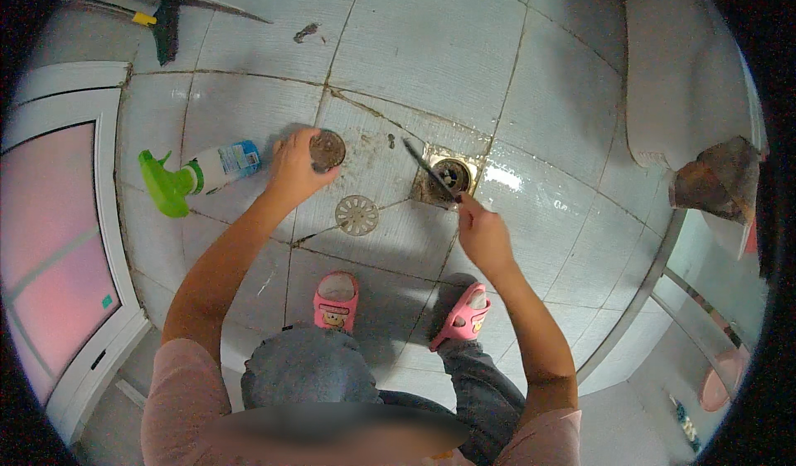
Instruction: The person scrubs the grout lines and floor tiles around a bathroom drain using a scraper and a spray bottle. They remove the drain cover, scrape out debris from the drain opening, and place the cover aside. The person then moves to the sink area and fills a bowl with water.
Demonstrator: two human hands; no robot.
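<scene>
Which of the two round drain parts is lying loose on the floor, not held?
The pale perforated drain cover lies flat on the tile, touched by neither hand. The darker, grimy round drain piece sits in the left hand.

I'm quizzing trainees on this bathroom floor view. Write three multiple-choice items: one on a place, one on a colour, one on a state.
1. Where does the round drain cover lie?
A. On the tiles between the hands
B. Inside the drain
C. On the spray bottle

2. What colour is the spray bottle trigger?
A. Red
B. Green
C. Black

3. What state is the floor drain in?
A. Covered
B. Open, a thin tool over it
C. Hidden by a slipper

Answers: 1 A, it rests flat on the tiles; 2 B, bright green head; 3 B, the right hand holds a thin dark tool across the open hole, the left hand a round strainer cup.
</scene>
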